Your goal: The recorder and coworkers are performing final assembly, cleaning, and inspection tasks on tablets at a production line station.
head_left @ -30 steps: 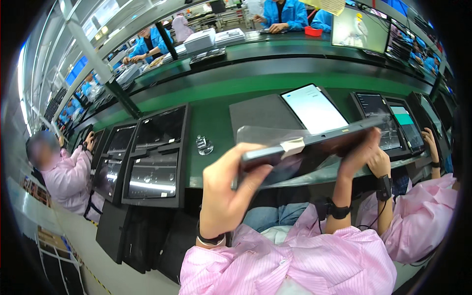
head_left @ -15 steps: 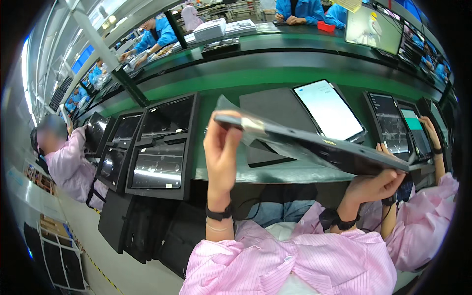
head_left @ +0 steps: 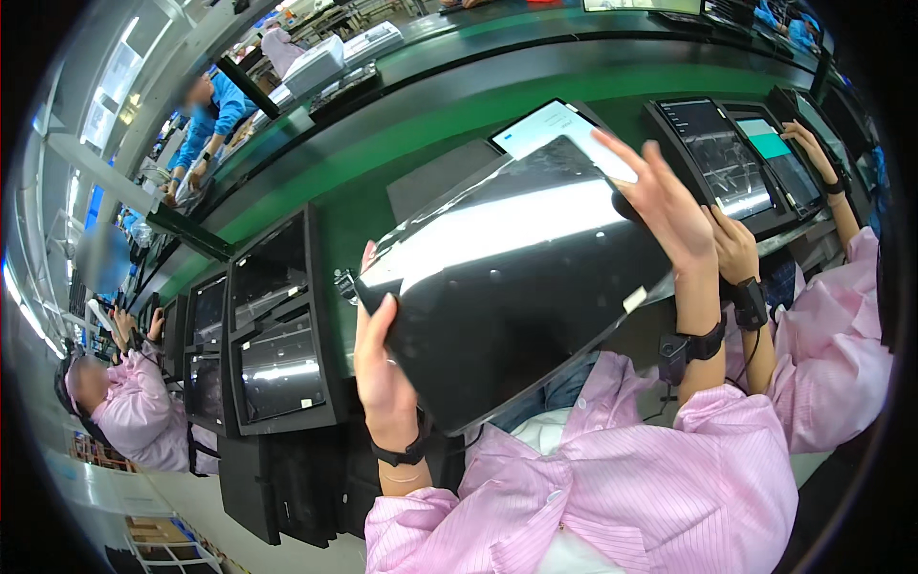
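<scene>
A tablet (head_left: 516, 311) with a dark, glossy screen under clear film is tilted up in front of me, a small pale tab at its lower right edge. My left hand (head_left: 384, 359) grips its left side, thumb on the front face and the other fingers partly hidden behind. At the upper right edge, my right hand (head_left: 674, 215) has its fingers stretched out and apart, the palm side against or very close to the tablet. Behind the held tablet, another tablet (head_left: 540, 127) with a lit white screen lies partly covered on the green bench (head_left: 354, 206).
Black trays (head_left: 330, 383) with dark-screened tablets stand at the left, above stacked black trays (head_left: 253, 493). On the right, a co-worker's hand (head_left: 813, 148) is by a tablet with a teal-and-dark screen (head_left: 770, 143). A green-and-black ledge (head_left: 478, 81) runs across the back.
The tablet has turned from nearly edge-on to show its glossy screen. My right hand has moved from gripping its lower right end to the upper right edge, fingers extended. The view has shifted.
</scene>
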Demonstrator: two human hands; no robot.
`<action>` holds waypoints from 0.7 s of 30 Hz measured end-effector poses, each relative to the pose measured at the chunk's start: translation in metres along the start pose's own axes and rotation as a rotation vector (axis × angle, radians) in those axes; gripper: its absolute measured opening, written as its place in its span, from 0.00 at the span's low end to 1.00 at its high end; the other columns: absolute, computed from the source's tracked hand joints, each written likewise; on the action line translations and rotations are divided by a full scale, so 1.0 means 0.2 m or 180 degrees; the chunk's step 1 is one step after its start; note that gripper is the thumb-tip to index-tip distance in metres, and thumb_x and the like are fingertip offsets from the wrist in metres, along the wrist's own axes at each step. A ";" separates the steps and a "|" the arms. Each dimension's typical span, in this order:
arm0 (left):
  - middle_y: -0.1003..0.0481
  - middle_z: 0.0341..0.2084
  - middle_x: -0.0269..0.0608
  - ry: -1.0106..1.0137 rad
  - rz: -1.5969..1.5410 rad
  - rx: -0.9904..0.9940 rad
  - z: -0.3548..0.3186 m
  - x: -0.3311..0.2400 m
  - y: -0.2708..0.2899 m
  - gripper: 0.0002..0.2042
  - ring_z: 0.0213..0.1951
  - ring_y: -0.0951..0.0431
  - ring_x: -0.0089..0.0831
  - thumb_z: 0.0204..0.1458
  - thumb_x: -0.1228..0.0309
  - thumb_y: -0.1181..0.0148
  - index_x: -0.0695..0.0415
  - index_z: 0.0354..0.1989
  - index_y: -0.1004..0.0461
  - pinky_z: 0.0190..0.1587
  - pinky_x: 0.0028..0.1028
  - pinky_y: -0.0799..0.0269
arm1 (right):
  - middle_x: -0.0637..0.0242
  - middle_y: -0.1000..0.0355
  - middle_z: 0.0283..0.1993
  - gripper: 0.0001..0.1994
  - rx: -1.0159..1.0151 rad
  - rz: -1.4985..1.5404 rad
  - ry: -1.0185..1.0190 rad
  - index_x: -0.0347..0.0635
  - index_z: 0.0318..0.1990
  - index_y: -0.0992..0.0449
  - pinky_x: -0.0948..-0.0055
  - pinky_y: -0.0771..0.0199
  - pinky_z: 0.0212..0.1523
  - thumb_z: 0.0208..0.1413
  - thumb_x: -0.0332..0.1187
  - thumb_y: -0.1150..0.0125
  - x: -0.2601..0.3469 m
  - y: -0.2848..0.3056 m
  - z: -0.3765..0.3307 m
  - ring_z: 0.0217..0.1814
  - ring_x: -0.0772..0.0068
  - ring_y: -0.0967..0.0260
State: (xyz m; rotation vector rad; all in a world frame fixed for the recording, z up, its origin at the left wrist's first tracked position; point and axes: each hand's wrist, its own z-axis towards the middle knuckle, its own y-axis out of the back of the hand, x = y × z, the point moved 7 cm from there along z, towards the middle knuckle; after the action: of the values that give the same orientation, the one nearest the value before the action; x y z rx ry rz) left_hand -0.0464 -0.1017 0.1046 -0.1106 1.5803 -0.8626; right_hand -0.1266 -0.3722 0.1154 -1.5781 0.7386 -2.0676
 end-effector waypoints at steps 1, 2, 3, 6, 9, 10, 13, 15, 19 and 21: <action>0.37 0.56 0.47 0.0343 -0.0330 -0.0282 -0.02 0.02 0.06 0.23 0.56 0.34 0.33 0.55 0.75 0.57 0.64 0.61 0.45 0.57 0.30 0.37 | 0.56 0.42 0.62 0.33 0.0364 0.0208 0.0168 0.39 0.66 0.56 0.68 0.40 0.58 0.62 0.51 0.60 0.02 -0.07 -0.04 0.61 0.65 0.42; 0.31 0.50 0.47 0.0538 -0.0693 -0.0012 -0.05 0.05 0.08 0.20 0.50 0.29 0.33 0.56 0.75 0.57 0.65 0.58 0.39 0.52 0.28 0.33 | 0.51 0.47 0.64 0.38 0.0292 0.0081 0.0471 0.38 0.67 0.61 0.64 0.39 0.58 0.59 0.56 0.60 0.03 -0.07 -0.08 0.64 0.62 0.44; 0.28 0.46 0.46 0.0042 -0.0555 -0.0287 -0.09 0.02 0.00 0.18 0.45 0.26 0.32 0.56 0.74 0.56 0.66 0.55 0.36 0.49 0.26 0.30 | 0.50 0.45 0.63 0.42 0.0024 -0.0216 0.0797 0.36 0.67 0.60 0.63 0.36 0.57 0.55 0.57 0.53 0.03 -0.09 -0.10 0.62 0.62 0.42; 0.26 0.42 0.42 -0.0751 0.1244 -0.0470 -0.09 0.03 0.08 0.17 0.41 0.24 0.27 0.55 0.74 0.52 0.64 0.53 0.34 0.45 0.24 0.29 | 0.54 0.41 0.60 0.44 0.0124 -0.0567 0.0750 0.34 0.66 0.59 0.62 0.34 0.55 0.50 0.50 0.44 -0.01 -0.13 -0.17 0.59 0.64 0.38; 0.25 0.41 0.40 -0.0215 0.0064 -0.0530 -0.10 0.07 0.06 0.17 0.40 0.24 0.27 0.55 0.74 0.52 0.62 0.53 0.33 0.44 0.24 0.29 | 0.57 0.39 0.57 0.39 -0.0178 -0.0905 0.0821 0.35 0.66 0.55 0.62 0.34 0.55 0.51 0.46 0.47 -0.03 -0.15 -0.18 0.58 0.66 0.37; 0.26 0.44 0.40 -0.0390 0.0784 -0.0342 -0.10 0.06 0.09 0.18 0.43 0.25 0.28 0.55 0.73 0.53 0.60 0.55 0.34 0.47 0.24 0.31 | 0.57 0.39 0.57 0.37 -0.0326 -0.0864 0.0808 0.36 0.65 0.54 0.63 0.35 0.55 0.53 0.46 0.48 -0.04 -0.14 -0.18 0.58 0.66 0.38; 0.31 0.47 0.57 -0.0181 -0.0898 -0.0217 -0.10 0.06 0.02 0.15 0.49 0.29 0.38 0.51 0.85 0.53 0.74 0.49 0.34 0.56 0.30 0.36 | 0.58 0.41 0.59 0.32 -0.0450 -0.0912 0.0830 0.35 0.64 0.50 0.64 0.36 0.56 0.57 0.45 0.53 -0.04 -0.13 -0.17 0.58 0.68 0.38; 0.31 0.48 0.56 -0.0267 -0.0644 -0.0071 -0.09 0.05 0.06 0.15 0.50 0.29 0.37 0.52 0.84 0.54 0.73 0.49 0.34 0.56 0.30 0.36 | 0.57 0.44 0.61 0.33 -0.0578 -0.0923 0.0953 0.34 0.64 0.51 0.66 0.36 0.56 0.57 0.45 0.54 -0.04 -0.12 -0.16 0.58 0.68 0.38; 0.30 0.47 0.53 -0.0007 -0.0848 -0.0313 -0.10 0.06 0.06 0.15 0.49 0.29 0.35 0.51 0.82 0.51 0.71 0.49 0.33 0.55 0.29 0.36 | 0.56 0.46 0.63 0.33 -0.0368 -0.0923 0.0925 0.32 0.64 0.52 0.66 0.37 0.57 0.57 0.45 0.53 -0.05 -0.11 -0.15 0.59 0.67 0.39; 0.30 0.46 0.53 0.0004 -0.0965 -0.0163 -0.10 0.05 0.05 0.15 0.48 0.28 0.35 0.51 0.83 0.52 0.71 0.49 0.33 0.55 0.29 0.35 | 0.56 0.47 0.64 0.34 -0.0281 -0.0830 0.0946 0.32 0.65 0.53 0.66 0.38 0.57 0.57 0.45 0.52 -0.06 -0.12 -0.16 0.60 0.67 0.40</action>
State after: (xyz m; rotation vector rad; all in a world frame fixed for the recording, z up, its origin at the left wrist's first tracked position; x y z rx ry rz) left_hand -0.0625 -0.0903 0.0890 -0.3943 1.6111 -1.0557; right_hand -0.1546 -0.3425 0.1155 -1.4967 0.7674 -2.5301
